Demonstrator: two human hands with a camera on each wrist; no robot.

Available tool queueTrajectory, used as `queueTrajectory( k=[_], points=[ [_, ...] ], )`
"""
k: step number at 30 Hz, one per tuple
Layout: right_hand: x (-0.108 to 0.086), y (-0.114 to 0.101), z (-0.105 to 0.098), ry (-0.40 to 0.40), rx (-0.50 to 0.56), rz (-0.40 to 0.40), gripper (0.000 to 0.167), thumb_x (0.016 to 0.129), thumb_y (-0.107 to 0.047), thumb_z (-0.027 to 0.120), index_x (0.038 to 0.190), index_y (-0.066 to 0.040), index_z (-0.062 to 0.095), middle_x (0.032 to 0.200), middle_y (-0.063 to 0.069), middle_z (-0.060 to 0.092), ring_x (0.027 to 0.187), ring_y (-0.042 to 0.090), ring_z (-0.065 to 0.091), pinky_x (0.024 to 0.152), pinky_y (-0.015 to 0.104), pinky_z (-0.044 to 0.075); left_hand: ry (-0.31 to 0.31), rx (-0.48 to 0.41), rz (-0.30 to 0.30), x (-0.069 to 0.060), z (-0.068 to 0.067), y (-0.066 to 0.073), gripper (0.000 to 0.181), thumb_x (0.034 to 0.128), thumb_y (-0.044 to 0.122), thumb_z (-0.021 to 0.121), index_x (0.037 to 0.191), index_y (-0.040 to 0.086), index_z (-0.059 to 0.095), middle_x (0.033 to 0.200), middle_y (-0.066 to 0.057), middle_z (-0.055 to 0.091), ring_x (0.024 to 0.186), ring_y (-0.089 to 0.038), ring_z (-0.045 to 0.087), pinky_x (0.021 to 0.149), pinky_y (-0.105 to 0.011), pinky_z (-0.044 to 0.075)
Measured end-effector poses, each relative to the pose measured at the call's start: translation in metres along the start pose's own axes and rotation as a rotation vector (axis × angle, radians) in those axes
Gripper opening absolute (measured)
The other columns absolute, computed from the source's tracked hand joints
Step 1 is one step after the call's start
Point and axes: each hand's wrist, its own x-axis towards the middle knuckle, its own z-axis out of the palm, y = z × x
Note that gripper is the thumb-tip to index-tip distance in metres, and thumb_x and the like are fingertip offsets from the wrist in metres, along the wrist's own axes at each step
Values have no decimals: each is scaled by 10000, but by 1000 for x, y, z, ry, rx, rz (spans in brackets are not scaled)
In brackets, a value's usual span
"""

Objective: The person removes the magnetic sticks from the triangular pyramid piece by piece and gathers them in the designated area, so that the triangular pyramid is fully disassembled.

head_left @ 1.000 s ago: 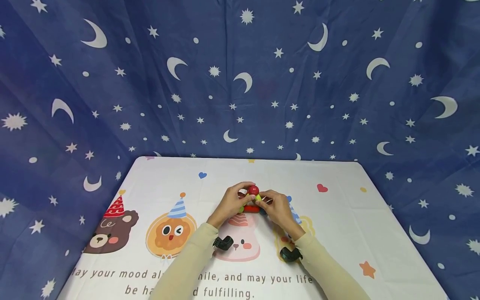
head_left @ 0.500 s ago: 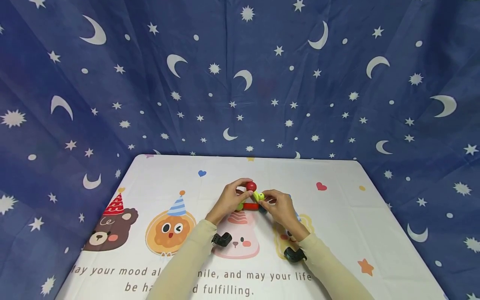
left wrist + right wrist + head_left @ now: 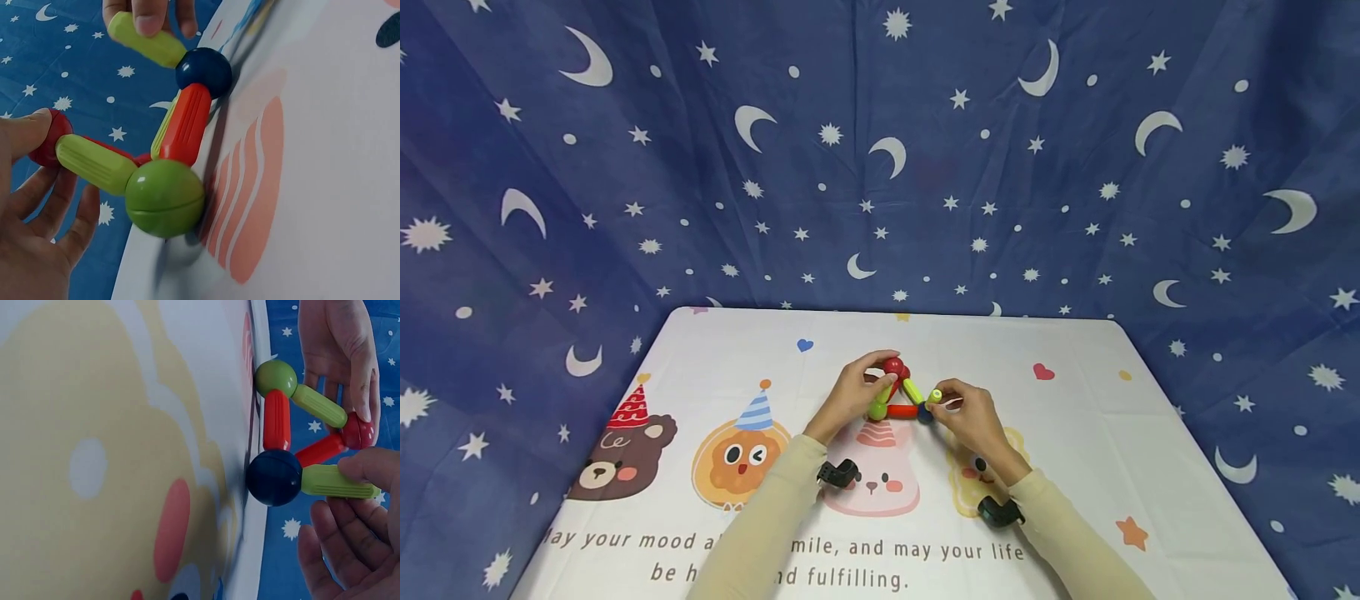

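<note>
A frame of magnetic rods and balls stands on the table. A green ball (image 3: 165,199) and a dark blue ball (image 3: 275,477) sit at its near corners, joined by a red rod (image 3: 186,125). My left hand (image 3: 848,396) pinches a raised red ball (image 3: 53,140), which a yellow-green rod (image 3: 97,164) links to the green ball. Another red ball lies partly hidden behind it. Between thumb and fingers, my right hand (image 3: 973,417) holds a second yellow-green rod (image 3: 331,481), its lower end touching the dark blue ball and its upper end free.
A white tablecloth (image 3: 1075,467) with printed cartoon animals and lettering covers the table. Behind it hangs a dark blue curtain (image 3: 925,250) with moons and stars. Each wrist wears a small black camera, such as the left camera (image 3: 838,473).
My right hand has moved right and slightly down with its yellow-green rod, from near the red ball to the dark blue ball. My left hand has shifted slightly left and away with the red ball.
</note>
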Motion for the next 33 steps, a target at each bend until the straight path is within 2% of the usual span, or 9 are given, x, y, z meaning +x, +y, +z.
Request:
queueTrajectory(
  k=[10, 20, 26, 30, 33],
  points=[
    [-2, 9, -10, 3, -31, 20, 241, 766, -100, 801, 984, -74, 702, 908, 68, 748, 849, 224, 704, 726, 314, 579, 15, -17, -28, -1, -12, -5, 409, 937, 161, 668, 1334, 124, 576, 1244, -73, 654, 1173, -226, 597, 959, -393, 530],
    [0, 19, -18, -19, -70, 67, 250, 776, -144, 821, 999, -93, 722, 918, 93, 752, 700, 168, 636, 612, 198, 494, 48, -36, -33, -2, -26, -15, 405, 929, 168, 681, 1315, 101, 580, 1220, -88, 665, 1166, -237, 611, 942, -386, 538],
    [5, 25, -22, -38, -83, 82, 260, 788, -165, 817, 1023, -95, 730, 923, 82, 748, 715, 166, 625, 630, 223, 495, 48, -8, -76, -6, -34, -17, 399, 932, 169, 677, 1309, 104, 562, 1230, -83, 657, 1178, -230, 607, 952, -375, 535],
    [8, 29, -25, -55, -116, 94, 268, 804, -189, 807, 1043, -95, 731, 940, 80, 746, 768, 187, 638, 661, 252, 494, 45, 3, -126, -9, -39, -20, 384, 933, 168, 675, 1295, 119, 556, 1228, -68, 658, 1170, -218, 613, 956, -374, 530],
    [9, 33, -28, -58, -130, 96, 265, 803, -194, 809, 1039, -99, 737, 935, 76, 744, 802, 202, 643, 669, 259, 486, 34, 7, -140, -12, -42, -22, 386, 936, 174, 672, 1300, 124, 552, 1232, -69, 660, 1158, -221, 621, 950, -369, 533]
  ],
)
